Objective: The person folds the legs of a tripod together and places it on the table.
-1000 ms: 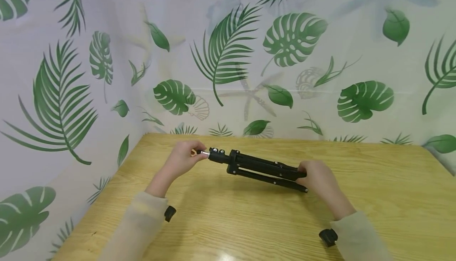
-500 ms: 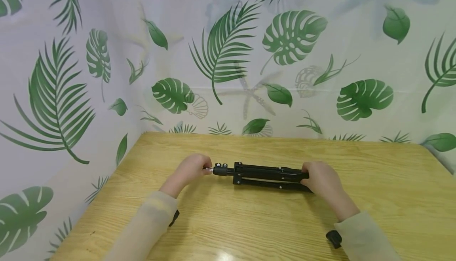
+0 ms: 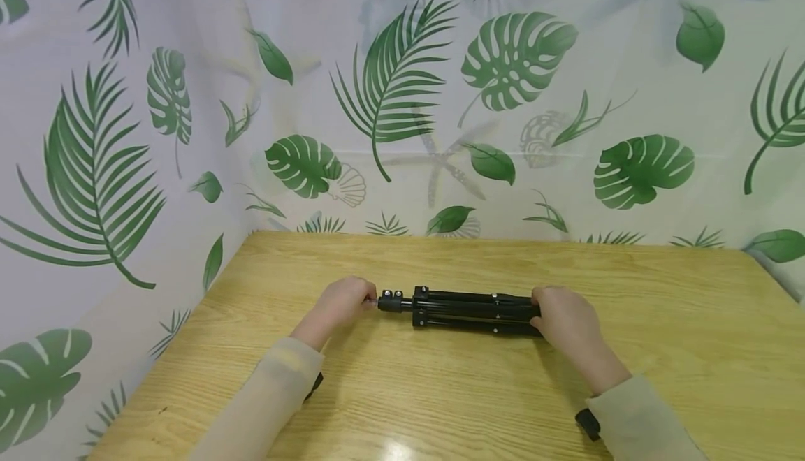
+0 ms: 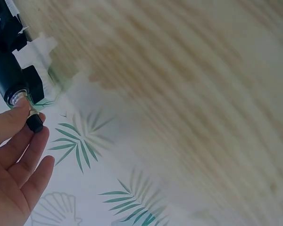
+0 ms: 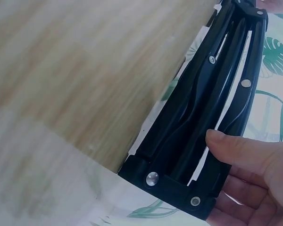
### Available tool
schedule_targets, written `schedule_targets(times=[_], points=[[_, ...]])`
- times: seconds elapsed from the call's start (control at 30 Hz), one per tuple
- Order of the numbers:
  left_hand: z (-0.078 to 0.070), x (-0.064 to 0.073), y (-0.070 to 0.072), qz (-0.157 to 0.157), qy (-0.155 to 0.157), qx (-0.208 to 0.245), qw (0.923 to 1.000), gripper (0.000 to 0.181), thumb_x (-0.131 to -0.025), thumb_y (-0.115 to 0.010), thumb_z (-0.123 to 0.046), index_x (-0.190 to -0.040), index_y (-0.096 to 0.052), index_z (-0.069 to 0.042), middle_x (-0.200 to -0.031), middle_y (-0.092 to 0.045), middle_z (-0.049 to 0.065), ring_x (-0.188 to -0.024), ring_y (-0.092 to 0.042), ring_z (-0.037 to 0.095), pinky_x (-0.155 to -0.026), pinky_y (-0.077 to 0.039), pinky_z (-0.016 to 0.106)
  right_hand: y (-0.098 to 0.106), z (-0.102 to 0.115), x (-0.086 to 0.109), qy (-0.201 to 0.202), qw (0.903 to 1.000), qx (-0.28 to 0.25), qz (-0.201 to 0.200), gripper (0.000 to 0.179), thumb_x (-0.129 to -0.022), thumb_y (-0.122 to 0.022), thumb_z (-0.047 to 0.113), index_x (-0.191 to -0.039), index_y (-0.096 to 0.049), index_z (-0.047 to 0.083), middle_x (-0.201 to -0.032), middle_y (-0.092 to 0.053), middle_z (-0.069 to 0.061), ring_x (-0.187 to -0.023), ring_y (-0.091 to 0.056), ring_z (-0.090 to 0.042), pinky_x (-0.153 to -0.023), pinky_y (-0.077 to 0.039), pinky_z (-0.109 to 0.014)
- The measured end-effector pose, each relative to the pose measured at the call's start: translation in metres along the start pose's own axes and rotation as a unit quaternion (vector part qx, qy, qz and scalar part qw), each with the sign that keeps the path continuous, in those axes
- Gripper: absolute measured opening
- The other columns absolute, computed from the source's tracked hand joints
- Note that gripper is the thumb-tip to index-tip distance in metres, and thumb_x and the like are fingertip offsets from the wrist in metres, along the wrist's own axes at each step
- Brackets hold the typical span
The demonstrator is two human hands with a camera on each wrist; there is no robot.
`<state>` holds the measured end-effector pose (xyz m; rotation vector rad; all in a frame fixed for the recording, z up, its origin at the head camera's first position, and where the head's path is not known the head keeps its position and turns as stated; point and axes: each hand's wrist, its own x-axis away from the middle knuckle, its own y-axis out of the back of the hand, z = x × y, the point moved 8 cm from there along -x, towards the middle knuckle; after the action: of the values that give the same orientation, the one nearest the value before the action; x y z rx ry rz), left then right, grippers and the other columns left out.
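Note:
A folded black tripod stand (image 3: pixel 478 311) with silver rivets lies crosswise, low over the wooden table. My left hand (image 3: pixel 342 302) pinches the thin metal tip at its left end. In the left wrist view, the thumb and fingers are on that silver tip (image 4: pixel 20 97), and a small black cap (image 4: pixel 35 123) shows past the thumb. The right hand (image 3: pixel 566 321) grips the other end, around the leg ends. The right wrist view shows my thumb (image 5: pixel 226 143) over the folded legs (image 5: pixel 198 113), the other fingers partly hidden beneath. Clamp knobs (image 3: pixel 393 294) stand near the left end.
The wooden table (image 3: pixel 440 398) reaches back to a white cloth (image 3: pixel 402 188) printed with green leaves. Its left edge runs diagonally beside the hanging cloth. A black device sits at the left wrist, another (image 3: pixel 588 424) at the right.
The tripod's left end has come down and toward me with my left hand, so the tripod lies nearly level across the view. It has rolled slightly, its legs closer together. Both hands keep their hold.

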<state>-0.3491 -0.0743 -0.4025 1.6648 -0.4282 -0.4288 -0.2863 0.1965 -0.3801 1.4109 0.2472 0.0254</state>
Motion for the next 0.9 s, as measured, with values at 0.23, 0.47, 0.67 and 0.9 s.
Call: schedule_targets(times=[0.23, 0.47, 0.67, 0.9], points=[[0.0012, -0.0008, 0.0019, -0.007, 0.020, 0.000, 0.9998, 0.007, -0.082, -0.064, -0.016, -0.082, -0.068, -0.011, -0.081, -0.064, -0.001, -0.076, -0.059, 0.015, -0.067, -0.047, 0.029, -0.0003, -0.0003, -0.0009, -0.004, 1.0000, -0.005, 0.004, 0.024, -0.069, -0.075, 0.009, -0.087, -0.063, -0.002, -0.081, -0.063, -0.015, -0.066, -0.059, -0.026, -0.055, -0.048, -0.036], [0.0012, -0.0004, 0.0029, -0.004, 0.032, 0.009, 0.9994, 0.008, -0.083, -0.063, -0.016, -0.084, -0.068, -0.010, -0.083, -0.064, 0.000, -0.078, -0.060, 0.016, -0.067, -0.048, 0.030, -0.0008, -0.0021, -0.0033, -0.009, 0.9999, -0.005, 0.006, 0.024, -0.069, -0.074, 0.009, -0.087, -0.062, -0.002, -0.081, -0.063, -0.014, -0.066, -0.059, -0.026, -0.055, -0.048, -0.038], [0.0021, -0.0013, 0.0012, -0.006, 0.038, 0.018, 0.9991, 0.008, -0.083, -0.063, -0.016, -0.085, -0.069, -0.010, -0.084, -0.064, 0.000, -0.078, -0.059, 0.015, -0.067, -0.048, 0.030, -0.0006, -0.0014, -0.0036, -0.011, 0.9999, -0.004, 0.012, 0.024, -0.070, -0.074, 0.008, -0.087, -0.062, -0.002, -0.080, -0.062, -0.014, -0.065, -0.059, -0.026, -0.054, -0.048, -0.037], [0.0033, -0.0025, 0.0017, -0.023, 0.035, 0.006, 0.9991, 0.007, -0.083, -0.063, -0.015, -0.083, -0.069, -0.011, -0.082, -0.064, -0.001, -0.076, -0.059, 0.014, -0.065, -0.047, 0.028, -0.0008, -0.0013, -0.0032, -0.012, 0.9997, -0.012, 0.015, 0.024, -0.070, -0.074, 0.009, -0.087, -0.062, -0.002, -0.081, -0.062, -0.014, -0.066, -0.059, -0.026, -0.055, -0.048, -0.038]])
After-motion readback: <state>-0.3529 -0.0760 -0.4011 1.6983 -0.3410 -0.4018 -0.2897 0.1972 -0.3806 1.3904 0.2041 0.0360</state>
